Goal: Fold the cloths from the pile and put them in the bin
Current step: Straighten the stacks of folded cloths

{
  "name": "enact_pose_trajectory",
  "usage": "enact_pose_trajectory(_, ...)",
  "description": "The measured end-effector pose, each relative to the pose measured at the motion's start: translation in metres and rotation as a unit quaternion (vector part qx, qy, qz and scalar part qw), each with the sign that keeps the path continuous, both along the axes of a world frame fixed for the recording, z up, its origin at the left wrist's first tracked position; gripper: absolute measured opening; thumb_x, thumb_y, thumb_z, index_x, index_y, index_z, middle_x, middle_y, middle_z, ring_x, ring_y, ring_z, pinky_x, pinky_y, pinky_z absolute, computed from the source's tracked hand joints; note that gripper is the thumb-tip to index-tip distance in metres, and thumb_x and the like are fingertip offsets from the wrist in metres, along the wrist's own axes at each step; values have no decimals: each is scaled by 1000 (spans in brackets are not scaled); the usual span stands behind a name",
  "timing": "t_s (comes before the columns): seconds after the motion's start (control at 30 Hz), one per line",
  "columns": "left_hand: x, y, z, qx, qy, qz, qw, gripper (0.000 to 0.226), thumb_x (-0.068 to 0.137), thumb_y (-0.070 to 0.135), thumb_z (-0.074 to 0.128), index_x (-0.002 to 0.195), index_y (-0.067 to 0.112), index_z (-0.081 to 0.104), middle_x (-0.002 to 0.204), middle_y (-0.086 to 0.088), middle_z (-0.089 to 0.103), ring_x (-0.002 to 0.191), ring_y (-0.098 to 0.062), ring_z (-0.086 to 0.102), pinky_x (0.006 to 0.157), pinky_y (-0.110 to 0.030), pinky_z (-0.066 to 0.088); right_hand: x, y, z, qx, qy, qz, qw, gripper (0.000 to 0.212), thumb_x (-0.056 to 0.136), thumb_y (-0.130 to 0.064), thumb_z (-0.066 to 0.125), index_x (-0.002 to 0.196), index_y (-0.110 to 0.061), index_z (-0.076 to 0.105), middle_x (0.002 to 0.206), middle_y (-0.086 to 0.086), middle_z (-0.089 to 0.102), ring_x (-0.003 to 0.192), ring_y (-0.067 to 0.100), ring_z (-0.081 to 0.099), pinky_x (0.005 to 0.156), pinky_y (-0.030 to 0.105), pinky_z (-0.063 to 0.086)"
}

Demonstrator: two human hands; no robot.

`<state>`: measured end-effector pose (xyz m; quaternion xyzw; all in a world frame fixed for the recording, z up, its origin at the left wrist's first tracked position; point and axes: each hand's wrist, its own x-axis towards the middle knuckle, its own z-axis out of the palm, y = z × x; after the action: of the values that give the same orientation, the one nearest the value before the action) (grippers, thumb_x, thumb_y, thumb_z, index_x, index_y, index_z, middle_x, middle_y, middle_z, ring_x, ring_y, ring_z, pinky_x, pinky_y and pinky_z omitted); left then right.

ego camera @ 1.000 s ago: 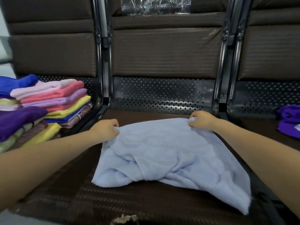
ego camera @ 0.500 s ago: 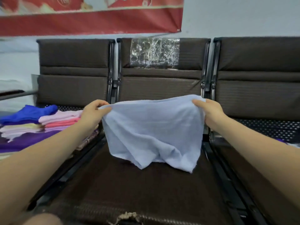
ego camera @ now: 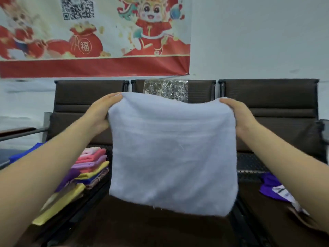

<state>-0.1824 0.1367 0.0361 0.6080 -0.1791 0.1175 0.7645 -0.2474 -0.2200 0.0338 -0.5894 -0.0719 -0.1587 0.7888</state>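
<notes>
- A pale blue terry cloth hangs flat and nearly square in the air above the middle brown seat of a row of brown padded chairs — its lower edge clear of the cushion.
- The left hand pinches the cloth's upper left corner, fingers lying along the top edge.
- The right hand grips the upper right corner, fingers curled over the edge; both arms are stretched forward.
- On the left seat sits a stack of folded cloths in pink, lilac, coral, yellow and blue, with purple and yellow pieces nearer the camera.
- On the right seat lies a loose purple cloth with a white label.
- Behind the cloth, crinkled clear plastic film covers the middle backrest — above it a red festive banner hangs on the white wall.
</notes>
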Motion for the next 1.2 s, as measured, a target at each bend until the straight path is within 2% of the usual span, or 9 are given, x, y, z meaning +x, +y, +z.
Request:
enact_pose_trajectory(0.13,33,-10,-48,277,148,-2,949,12,94,10,55,97,11,66,76,-2,71,61,-9,65,51,-18,51,44,-30,-51,-125,179,-18,976,10,92,-18,57,97,-12,64,70,1,70,60,14,66,61,25,55)
enact_pose_trajectory(0.23,65,-15,-118,432,219,52,873,12,89,4,60,82,10,67,58,-1,59,51,-8,53,45,-14,43,86,-44,-131,-260,304,-106,910,24,88,-18,67,105,-2,62,102,9,68,88,25,65,83,39,55)
enact_pose_trajectory(0.33,98,-31,-188,547,186,88,811,11,88,0,59,86,5,68,49,-3,56,41,-10,51,41,-17,41,124,-45,-202,-311,338,-134,878,30,87,-14,67,112,0,60,104,14,62,94,30,62,83,43,54)
enact_pose_trajectory(0.47,132,-50,-268,599,130,155,775,15,91,10,54,86,14,67,82,-4,64,78,-19,57,69,-30,46,162,-37,-269,-349,356,-131,857,19,91,-19,64,101,-5,57,96,16,54,88,31,55,75,38,48)
enact_pose_trajectory(0.73,196,-52,-320,554,123,267,779,19,92,9,44,91,19,59,96,-3,62,85,-21,53,68,-33,37,225,-55,-300,-464,255,-167,832,40,93,-18,53,63,-17,26,60,3,28,55,20,30,51,32,24)
enact_pose_trajectory(0.83,206,-54,-327,557,126,275,773,25,94,9,44,115,13,58,116,-12,58,97,-32,57,73,-35,42,233,-56,-311,-503,267,-177,803,17,96,-23,51,86,-11,46,77,9,50,71,27,47,59,34,36)
enact_pose_trajectory(0.97,190,-64,-307,594,184,275,733,34,97,15,42,131,10,44,136,-21,34,114,-41,45,87,-43,41,218,-51,-299,-591,293,-200,725,45,98,-32,47,134,-6,38,130,21,45,115,39,47,87,45,44)
enact_pose_trajectory(1.07,170,-76,-272,659,122,215,710,36,97,23,45,131,13,45,134,-17,35,119,-37,41,94,-44,44,200,-46,-262,-696,219,-145,668,49,98,-32,47,140,-10,37,138,18,41,126,37,40,96,43,42)
enact_pose_trajectory(1.2,104,-97,-220,707,22,55,705,27,97,26,43,118,19,57,119,-5,57,101,-23,54,85,-39,49,139,-21,-208,-748,151,-22,646,30,98,-30,45,120,-16,58,118,4,59,106,26,55,90,35,47)
